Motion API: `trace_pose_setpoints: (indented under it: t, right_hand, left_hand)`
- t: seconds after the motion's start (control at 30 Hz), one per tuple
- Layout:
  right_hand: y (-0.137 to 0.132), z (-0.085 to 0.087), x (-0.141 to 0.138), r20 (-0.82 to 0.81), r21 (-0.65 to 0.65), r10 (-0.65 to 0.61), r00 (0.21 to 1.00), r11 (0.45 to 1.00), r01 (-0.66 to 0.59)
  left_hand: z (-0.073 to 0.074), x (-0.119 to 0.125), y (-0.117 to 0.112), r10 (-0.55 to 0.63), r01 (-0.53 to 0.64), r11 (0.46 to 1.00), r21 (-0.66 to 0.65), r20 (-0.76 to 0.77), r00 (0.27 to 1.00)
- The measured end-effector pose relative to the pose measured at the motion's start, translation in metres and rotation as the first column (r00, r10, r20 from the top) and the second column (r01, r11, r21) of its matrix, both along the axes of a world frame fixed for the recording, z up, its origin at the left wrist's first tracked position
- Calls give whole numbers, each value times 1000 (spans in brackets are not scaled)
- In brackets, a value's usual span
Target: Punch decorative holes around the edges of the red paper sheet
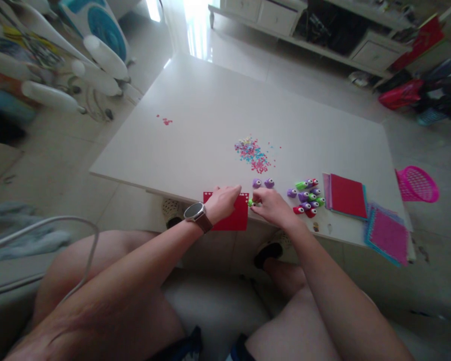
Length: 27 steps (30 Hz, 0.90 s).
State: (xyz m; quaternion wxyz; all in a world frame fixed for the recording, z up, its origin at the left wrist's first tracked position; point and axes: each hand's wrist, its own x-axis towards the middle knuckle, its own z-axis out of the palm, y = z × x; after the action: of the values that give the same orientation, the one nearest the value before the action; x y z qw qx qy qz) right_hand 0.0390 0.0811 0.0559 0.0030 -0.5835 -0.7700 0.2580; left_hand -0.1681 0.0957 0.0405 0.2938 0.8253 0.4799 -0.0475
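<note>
A red paper sheet (236, 220) hangs over the table's front edge, with a row of small punched holes along its far side and at the right corner. My left hand (223, 202), with a watch at the wrist, lies over the sheet and grips it; some fingers are hidden. At the sheet's right edge, my right hand (269, 204) is closed around a small green craft punch (251, 202). Two purple punches (263, 183) stand just beyond that hand. To its right is a group of purple, green and red punches (308, 197) with eye-like dots.
Paper confetti (253, 153) is heaped mid-table, and a few red bits (167, 121) lie at the left. A red-topped paper stack (348, 196) and punched pink and blue sheets (388, 234) are at the right. A pink basket (418, 184) stands beyond the white table (195, 95).
</note>
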Motion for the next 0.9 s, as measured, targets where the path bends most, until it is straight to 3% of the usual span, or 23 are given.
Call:
trace_pose_setpoints:
  t: [0.23,0.53,0.77,0.9]
  right_hand:
    - [-1,1,-1,-3,-16,26,1000,1000,-26]
    - [-3,5,-4,24,-47,9,1000,999,-8]
    - [-1,4,-4,-50,-71,-14,999,997,11]
    - [-1,7,-3,-12,-92,-30,999,995,29]
  left_hand:
    - [-1,0,-1,5,-5,1000,13,10,1000]
    - [2,1,0,11,-5,988,152,-40,999]
    - [-7,-2,1,-13,12,999,35,42,999]
    - [-8,-3,1,-21,20,999,29,34,999]
